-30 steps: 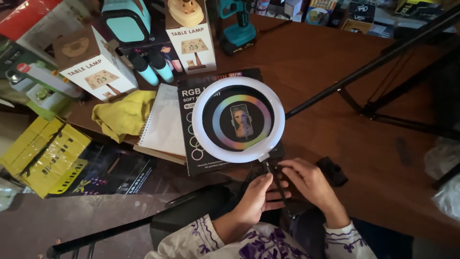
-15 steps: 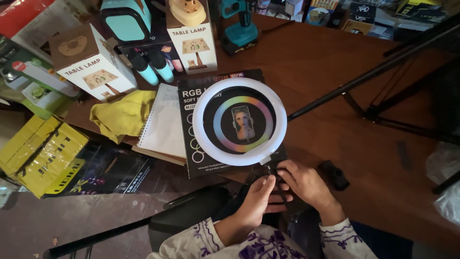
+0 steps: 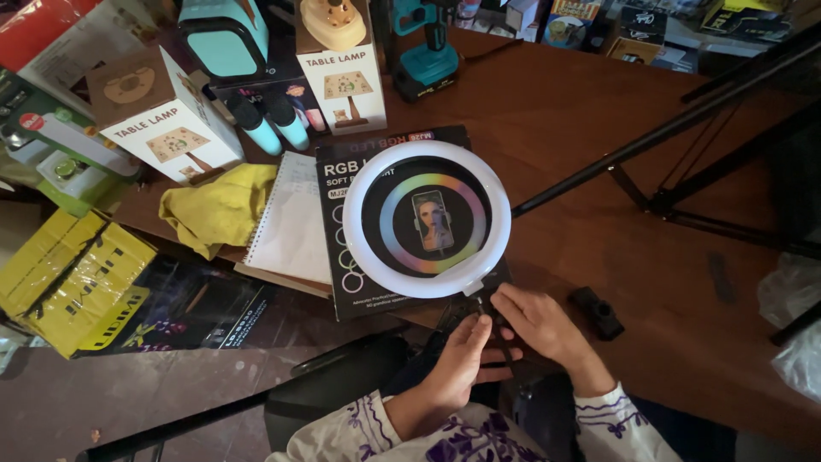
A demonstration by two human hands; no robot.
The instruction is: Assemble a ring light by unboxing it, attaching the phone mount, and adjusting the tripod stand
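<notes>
**Both hands at the foot of a ring light**

A brown wooden table (image 3: 599, 171) fills the view, crowded with boxes along its far edge. A white ring light (image 3: 426, 220) stands over a black flat box (image 3: 338, 171) near the front edge. Below it the left hand (image 3: 462, 359) and right hand (image 3: 539, 323) close their fingers on the light's thin black stem (image 3: 494, 329). A small black clip (image 3: 599, 311) lies just right.

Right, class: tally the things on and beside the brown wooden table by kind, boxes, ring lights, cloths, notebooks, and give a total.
White table-lamp boxes: 2
Black flat ring-light box: 1
White round ring light: 1
Yellow crumpled cloth: 1
White spiral notebook: 1
Total: 6
</notes>
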